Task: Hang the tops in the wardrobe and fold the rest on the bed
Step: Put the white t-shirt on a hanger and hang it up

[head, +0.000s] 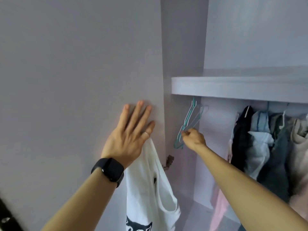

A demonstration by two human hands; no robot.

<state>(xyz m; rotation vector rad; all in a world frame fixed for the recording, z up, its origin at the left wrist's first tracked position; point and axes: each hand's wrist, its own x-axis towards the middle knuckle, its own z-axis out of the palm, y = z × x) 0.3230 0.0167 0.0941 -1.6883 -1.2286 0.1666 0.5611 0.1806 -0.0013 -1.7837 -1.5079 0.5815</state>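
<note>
Trainee: Left hand status?
Lead: Fingers straight and spread, flat on the door. One white top hangs from its thumb side. It looks soft, light and limp, so take hold at the straps.
Trainee: Right hand?
Lead: Fingertips pinch a hanger in the bunch under the shelf. It looks thin, stiff and light. Hanger count unclear. Several garments hang beyond.

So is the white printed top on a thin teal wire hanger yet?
No, the white printed top dangles below the left hand, apart from the bare teal wire hangers the right hand pinches.
</note>
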